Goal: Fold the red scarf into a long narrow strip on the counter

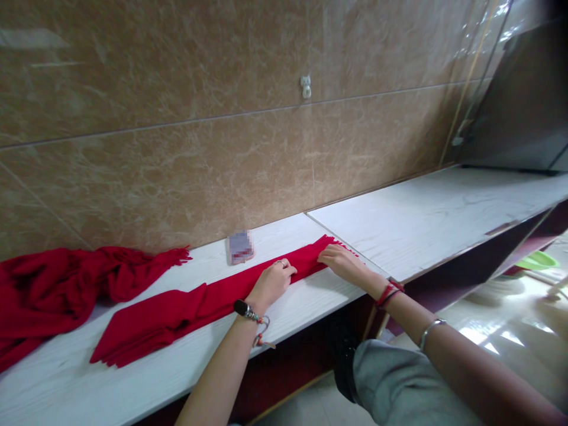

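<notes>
A long red scarf point(151, 316), folded into a narrow strip, lies along the white cabinet top, with fringe at its right end and several layers at its left end. My left hand point(271, 285) rests on the middle of the strip, its fingers curled and closed on the cloth. Near the fringed right end, my right hand point(341, 260) pinches the scarf's front edge between thumb and fingers. A second red scarf point(57, 290) sits in a loose, crumpled heap to the left, its fringe toward the wall.
A phone-like flat object point(240, 247), blurred out, lies behind the scarf near the tiled wall point(177, 177). A small white cat-shaped hook point(306, 87) is on the wall. A large dark appliance point(523, 106) stands at the far right; a green basin point(536, 260) is below.
</notes>
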`<act>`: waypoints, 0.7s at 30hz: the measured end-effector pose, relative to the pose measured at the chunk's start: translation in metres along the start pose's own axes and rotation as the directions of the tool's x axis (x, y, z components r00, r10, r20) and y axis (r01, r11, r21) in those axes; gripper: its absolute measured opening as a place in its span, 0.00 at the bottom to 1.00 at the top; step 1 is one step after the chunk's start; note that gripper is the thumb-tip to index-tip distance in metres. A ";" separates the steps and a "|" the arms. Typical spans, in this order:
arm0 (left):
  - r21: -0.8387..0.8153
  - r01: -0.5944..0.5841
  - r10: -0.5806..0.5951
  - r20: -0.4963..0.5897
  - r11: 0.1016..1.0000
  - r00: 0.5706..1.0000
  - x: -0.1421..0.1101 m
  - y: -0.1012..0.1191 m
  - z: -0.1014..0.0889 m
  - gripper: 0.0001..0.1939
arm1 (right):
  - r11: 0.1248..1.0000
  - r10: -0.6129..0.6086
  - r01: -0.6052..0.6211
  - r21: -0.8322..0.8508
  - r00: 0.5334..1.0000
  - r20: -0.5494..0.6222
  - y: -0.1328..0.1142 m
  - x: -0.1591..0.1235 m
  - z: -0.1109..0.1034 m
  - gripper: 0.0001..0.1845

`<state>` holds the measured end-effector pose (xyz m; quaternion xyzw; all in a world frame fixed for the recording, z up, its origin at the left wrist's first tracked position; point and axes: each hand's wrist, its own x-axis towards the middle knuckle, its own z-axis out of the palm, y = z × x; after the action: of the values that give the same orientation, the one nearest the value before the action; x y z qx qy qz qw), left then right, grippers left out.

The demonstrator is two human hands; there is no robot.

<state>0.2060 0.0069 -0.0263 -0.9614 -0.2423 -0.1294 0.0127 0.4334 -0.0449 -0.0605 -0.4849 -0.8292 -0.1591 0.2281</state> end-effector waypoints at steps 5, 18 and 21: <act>-0.017 -0.024 0.024 0.007 1.000 1.000 0.001 -0.001 -0.001 0.13 | 0.999 0.009 -0.010 -0.047 1.000 -0.023 0.001 0.001 -0.007 0.12; -0.075 -0.041 0.042 0.021 0.996 0.999 -0.001 -0.002 -0.002 0.12 | 0.996 0.047 -0.040 -0.082 0.995 0.088 -0.006 0.002 -0.016 0.10; -0.076 -0.027 0.027 -0.002 0.997 1.000 -0.001 -0.002 -0.001 0.10 | 0.996 0.047 -0.042 -0.075 0.997 0.060 -0.010 0.004 -0.018 0.07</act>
<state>0.2040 0.0083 -0.0258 -0.9644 -0.2240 -0.1391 -0.0221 0.4267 -0.0558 -0.0439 -0.5161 -0.8184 -0.1693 0.1877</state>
